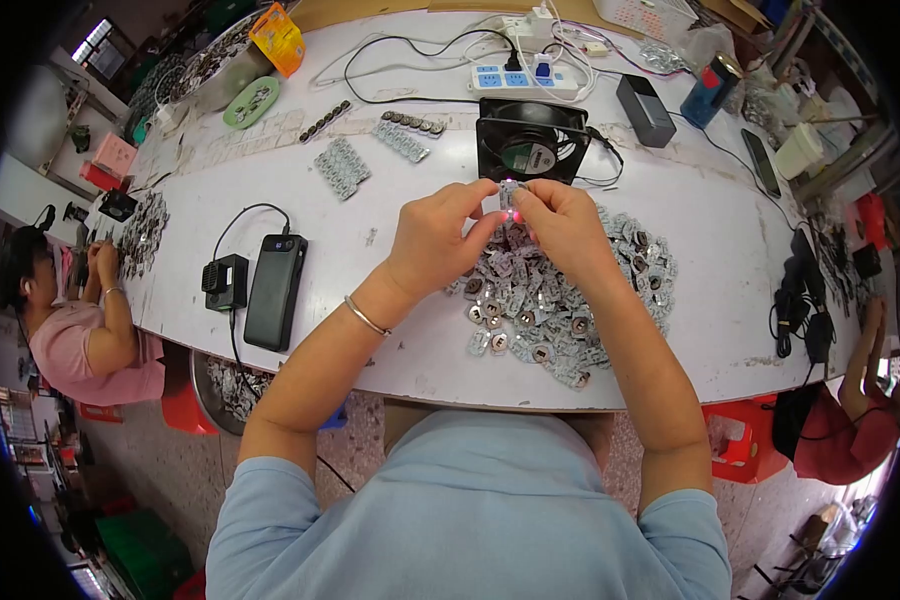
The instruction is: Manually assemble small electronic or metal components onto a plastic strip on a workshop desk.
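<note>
Pinched between the fingertips of both hands is a small grey electronic module (509, 193) with a pink-red light glowing on it. My left hand (430, 235) grips it from the left, a bracelet on that wrist. From the other side my right hand (570, 228) closes on it with thumb and fingers. The fingers cover much of the module. Below and around my hands spreads a pile of similar small grey modules (540, 290), some with round brown-silver discs. Just beyond my fingertips stands a black fan (532, 140).
Modules in tidy rows (342, 168) lie at the far left of my hands. A black power bank (277, 292) is cabled to a small black device (225, 283). Farther back are a power strip (525, 80), a green dish (251, 103) and a dark box (646, 110). Co-workers sit at both sides.
</note>
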Tool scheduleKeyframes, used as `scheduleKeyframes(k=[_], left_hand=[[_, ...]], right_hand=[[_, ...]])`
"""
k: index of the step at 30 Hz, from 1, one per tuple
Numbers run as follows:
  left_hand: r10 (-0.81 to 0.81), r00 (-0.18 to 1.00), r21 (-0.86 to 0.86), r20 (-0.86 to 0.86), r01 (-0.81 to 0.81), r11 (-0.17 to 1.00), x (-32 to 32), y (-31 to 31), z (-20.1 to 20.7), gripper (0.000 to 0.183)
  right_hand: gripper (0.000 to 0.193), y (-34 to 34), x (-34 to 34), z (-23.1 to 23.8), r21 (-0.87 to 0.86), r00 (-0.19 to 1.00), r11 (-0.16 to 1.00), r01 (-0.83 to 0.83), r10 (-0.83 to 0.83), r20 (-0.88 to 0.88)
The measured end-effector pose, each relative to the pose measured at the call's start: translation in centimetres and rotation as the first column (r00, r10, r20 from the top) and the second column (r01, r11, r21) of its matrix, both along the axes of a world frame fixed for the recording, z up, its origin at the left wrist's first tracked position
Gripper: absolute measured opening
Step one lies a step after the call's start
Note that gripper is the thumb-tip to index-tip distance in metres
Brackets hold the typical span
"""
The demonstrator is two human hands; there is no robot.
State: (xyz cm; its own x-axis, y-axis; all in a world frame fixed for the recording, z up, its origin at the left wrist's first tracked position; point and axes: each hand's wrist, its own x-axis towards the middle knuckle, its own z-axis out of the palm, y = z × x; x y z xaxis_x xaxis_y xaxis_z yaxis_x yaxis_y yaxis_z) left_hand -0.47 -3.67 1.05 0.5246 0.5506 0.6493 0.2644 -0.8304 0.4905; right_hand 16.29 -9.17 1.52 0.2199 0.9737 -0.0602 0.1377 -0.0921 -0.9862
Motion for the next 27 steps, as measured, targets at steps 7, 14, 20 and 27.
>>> scheduleKeyframes(k=[7, 14, 20, 27], left_hand=[[0.011, 0.999, 0.056, -0.040, -0.009, 0.998, 0.5, -1.4, -0.5, 0.020], [-0.256, 0.966, -0.320, 0.046, 0.256, 0.912, 0.4, -2.6, -2.1, 0.027], [-0.344, 0.934, -0.536, 0.093, 0.339, 0.774, -0.2, -3.3, 1.0, 0.049], [-0.215, 0.913, -0.753, 0.346, 0.407, 0.517, -0.3, -3.2, 1.8, 0.052]], right_hand=[[0.020, -1.7, 0.2, -1.2, 0.063, 0.999, 0.998, 0.019, -0.022, 0.034], [0.020, -7.1, 0.3, -0.2, 0.225, 0.894, 0.974, -0.041, -0.064, 0.443], [0.016, -7.3, 0.1, 0.6, 0.303, 0.929, 0.953, -0.012, -0.102, 0.356], [0.015, -6.4, -2.7, 1.0, 0.322, 0.961, 0.938, -0.132, 0.041, 0.275]])
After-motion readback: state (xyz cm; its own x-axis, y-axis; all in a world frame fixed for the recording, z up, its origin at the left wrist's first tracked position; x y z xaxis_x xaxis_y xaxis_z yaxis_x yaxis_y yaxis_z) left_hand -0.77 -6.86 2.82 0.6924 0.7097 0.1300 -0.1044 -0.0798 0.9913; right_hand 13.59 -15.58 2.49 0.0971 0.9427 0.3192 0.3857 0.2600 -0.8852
